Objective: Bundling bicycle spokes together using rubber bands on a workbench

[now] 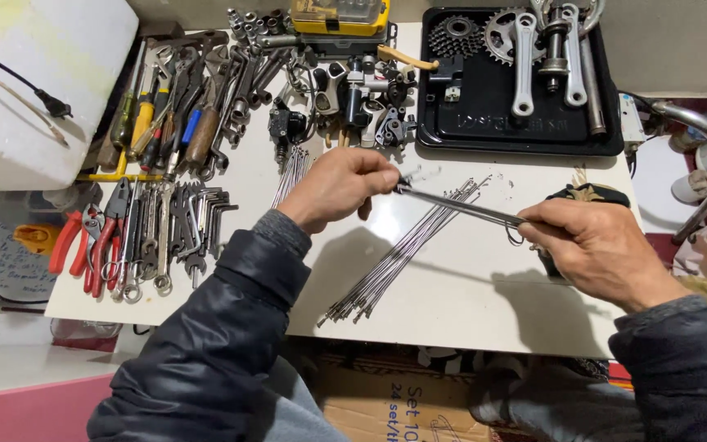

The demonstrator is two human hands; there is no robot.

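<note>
Both hands pinch a small bunch of thin steel spokes (460, 206): left-hand fingers (382, 176) closed on one end, right-hand fingers (546, 223) on the other, lifting it clear above the loose spoke bundle (394, 262) on the white surface (452, 303).

A bicycle repair workshop: wrenches (198, 98), pliers (96, 245), chainrings (505, 33).

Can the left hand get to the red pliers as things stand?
Probably not right away. The left hand is pinching one end of a few spokes that the right hand holds at the other end. The table between it and the red pliers is bare, so only the spokes hinder it.
</note>
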